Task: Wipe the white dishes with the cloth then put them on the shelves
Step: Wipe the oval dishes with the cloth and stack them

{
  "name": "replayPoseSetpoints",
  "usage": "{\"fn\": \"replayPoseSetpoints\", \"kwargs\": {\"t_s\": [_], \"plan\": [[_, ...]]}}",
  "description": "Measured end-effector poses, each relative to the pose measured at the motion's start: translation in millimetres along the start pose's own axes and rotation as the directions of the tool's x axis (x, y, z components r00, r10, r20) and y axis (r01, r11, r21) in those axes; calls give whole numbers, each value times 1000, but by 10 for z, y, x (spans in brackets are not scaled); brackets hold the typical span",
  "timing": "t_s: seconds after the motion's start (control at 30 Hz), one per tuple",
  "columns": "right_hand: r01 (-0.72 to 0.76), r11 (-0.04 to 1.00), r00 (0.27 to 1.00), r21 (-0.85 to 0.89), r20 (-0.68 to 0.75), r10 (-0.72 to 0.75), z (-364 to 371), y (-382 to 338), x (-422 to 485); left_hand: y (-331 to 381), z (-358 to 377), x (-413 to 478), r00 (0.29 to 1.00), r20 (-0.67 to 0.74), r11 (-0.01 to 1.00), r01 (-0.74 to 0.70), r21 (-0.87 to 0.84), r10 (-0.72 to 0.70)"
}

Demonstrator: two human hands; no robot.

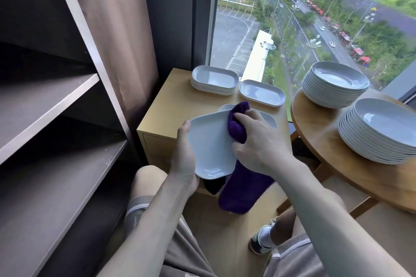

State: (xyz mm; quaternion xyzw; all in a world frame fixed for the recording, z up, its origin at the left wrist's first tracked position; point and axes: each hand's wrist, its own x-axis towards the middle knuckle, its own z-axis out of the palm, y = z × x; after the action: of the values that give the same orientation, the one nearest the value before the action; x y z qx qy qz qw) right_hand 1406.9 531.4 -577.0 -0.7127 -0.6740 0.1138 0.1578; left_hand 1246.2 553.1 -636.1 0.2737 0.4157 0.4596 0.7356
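Dish [209, 148]: white, glossy glazed finish, smooth, faint reflections along the rim. Cloth [243, 186]: purple, soft plush pile, matt. Cabinet [166, 105] and round table [319, 132]: pale wood, smooth, low sheen; shelves [45, 101]: dark grey-brown board, matt.

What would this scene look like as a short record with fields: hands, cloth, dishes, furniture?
Left hand: holds the white square ceramic dish by its edge
Right hand: grips the bunched purple cloth, pressed on that dish
Cabinet: light wooden cabinet carrying a stack of white oblong dishes, another oblong dish beside it
Table: round wooden table bearing two stacks of white round plates
Shelves: grey shelves at left
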Motion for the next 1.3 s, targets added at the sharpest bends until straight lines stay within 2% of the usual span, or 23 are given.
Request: {"fn": "replayPoseSetpoints", "kwargs": {"t_s": [0.2,0.4,0.57,0.8,1.03,1.13,1.3], "plan": [[275,957,957,-92,123,-264,175,-586,-162,-71,-35,26,994,70,989,91,-116,-84],[289,954,930,-83,260,-259,163,-619,-182,-33,-93,35,990,49,972,143,-189,-136],[286,956,911,-61,326,-251,107,-429,-288,92,-72,57,998,-63,981,11,-191,-24],[63,991,974,-119,222,-35,-29,163,-179,147,-135,32,994,-110,998,-15,-66,8],[-47,980,995,-194,81,63,10,433,-76,63,-45,5,999,-19,996,32,85,-31],[-34,979,997,-201,59,47,2,329,-37,19,-34,6,999,30,994,28,108,-32],[123,981,989,-151,95,-109,95,-22,-117,-33,-54,81,999,45,995,13,101,-18]]}}
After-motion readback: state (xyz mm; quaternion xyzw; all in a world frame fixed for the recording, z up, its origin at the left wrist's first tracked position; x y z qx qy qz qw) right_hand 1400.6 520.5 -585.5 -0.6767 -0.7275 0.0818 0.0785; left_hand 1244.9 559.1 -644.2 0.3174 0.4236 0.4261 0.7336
